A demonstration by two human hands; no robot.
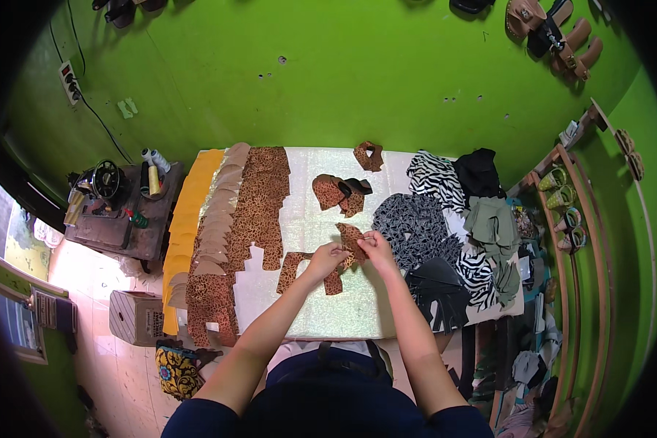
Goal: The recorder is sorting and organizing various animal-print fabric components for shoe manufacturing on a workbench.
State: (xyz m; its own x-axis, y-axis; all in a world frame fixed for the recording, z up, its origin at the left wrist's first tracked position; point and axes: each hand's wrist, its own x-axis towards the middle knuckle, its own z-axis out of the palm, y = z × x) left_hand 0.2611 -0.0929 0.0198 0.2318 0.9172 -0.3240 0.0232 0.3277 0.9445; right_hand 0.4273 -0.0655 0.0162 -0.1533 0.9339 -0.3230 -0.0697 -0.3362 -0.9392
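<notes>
Over the middle of the table, a leopard-print cut piece (349,235) is held up between both hands. My right hand (376,250) pinches its right edge. The closed fingers of my left hand (328,260) grip at its lower left. Just beneath, another leopard-print piece (292,273) lies flat, partly covered by my left hand and wrist. Farther back rests a leopard-print sandal upper (330,191) with black parts. Behind it, near the table's far edge, sits a curved leopard-print piece (369,155).
Overlapping rows of leopard-print pieces (263,197), tan pieces (213,223) and yellow pieces (190,212) line the table's left. Zebra-print pieces (434,175), patterned grey pieces (409,230) and black pieces (436,292) fill the right. A sewing machine (106,179) stands left; a shoe rack (562,190) stands right.
</notes>
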